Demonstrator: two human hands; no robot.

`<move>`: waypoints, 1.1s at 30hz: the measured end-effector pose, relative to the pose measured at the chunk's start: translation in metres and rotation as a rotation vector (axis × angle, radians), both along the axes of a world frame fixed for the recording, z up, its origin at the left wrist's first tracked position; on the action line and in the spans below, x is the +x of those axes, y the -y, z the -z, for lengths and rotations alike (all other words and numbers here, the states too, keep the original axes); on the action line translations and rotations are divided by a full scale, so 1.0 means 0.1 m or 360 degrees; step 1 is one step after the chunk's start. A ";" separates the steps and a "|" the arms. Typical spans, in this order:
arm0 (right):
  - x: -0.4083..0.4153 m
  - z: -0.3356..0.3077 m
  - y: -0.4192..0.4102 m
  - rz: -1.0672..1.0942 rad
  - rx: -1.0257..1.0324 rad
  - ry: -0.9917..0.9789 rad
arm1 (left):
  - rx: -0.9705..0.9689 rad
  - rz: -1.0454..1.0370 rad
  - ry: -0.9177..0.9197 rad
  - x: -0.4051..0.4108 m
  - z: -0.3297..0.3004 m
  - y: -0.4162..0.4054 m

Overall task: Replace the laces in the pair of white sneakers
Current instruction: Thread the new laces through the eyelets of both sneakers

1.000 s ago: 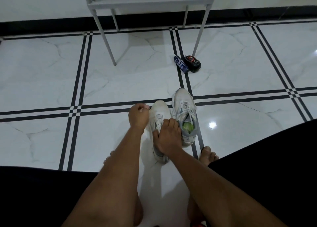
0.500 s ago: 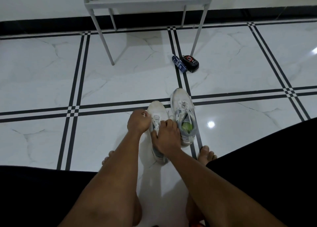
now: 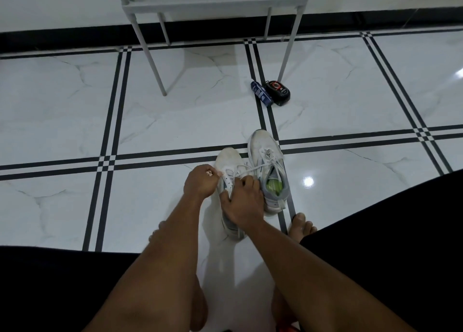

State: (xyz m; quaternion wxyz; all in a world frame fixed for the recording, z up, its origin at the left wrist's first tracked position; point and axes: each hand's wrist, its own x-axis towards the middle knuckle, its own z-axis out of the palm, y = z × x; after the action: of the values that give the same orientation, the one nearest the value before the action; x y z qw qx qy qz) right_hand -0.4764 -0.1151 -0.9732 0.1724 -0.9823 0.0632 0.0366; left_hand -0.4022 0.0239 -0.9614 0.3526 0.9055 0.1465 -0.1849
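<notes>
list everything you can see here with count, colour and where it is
white sneakers: 2, white with grey trim, side by side on the floor at centre; the right one shows a green insole
white shoelace: 1 seen, running from the left sneaker across to the right one
blue flat packet: 1, on the floor by a stand leg
black and red oval case: 1, touching the packet
white metal-frame stand: 1, top of view
white marble floor with black stripes: 1
bare feet: toes showing beside the forearms
hands: left hand and right hand, both on the left sneaker
</notes>
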 end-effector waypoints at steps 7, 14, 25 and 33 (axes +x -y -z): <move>0.00 -0.02 -0.01 0.0005 0.0007 -0.0023 | -0.0543 -0.0925 0.0140 0.28 -0.33 0.00; -0.01 -0.02 0.00 -0.0001 0.0011 -0.0023 | -0.1163 -0.1304 -0.0295 0.17 -0.22 -0.01; -0.03 0.01 -0.01 -0.0008 -0.0044 -0.0026 | -0.0113 -0.0318 0.0116 0.08 -0.08 0.07; 0.03 -0.13 0.00 0.0096 0.0163 -0.0152 | -0.0055 -0.0564 0.0159 0.16 -0.18 -0.16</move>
State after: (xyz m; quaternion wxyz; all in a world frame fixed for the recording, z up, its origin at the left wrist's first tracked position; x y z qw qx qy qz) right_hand -0.4731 -0.1147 -0.9606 0.2201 -0.9670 0.0988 0.0815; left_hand -0.3858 0.0399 -0.9436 0.4021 0.8674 0.2829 -0.0773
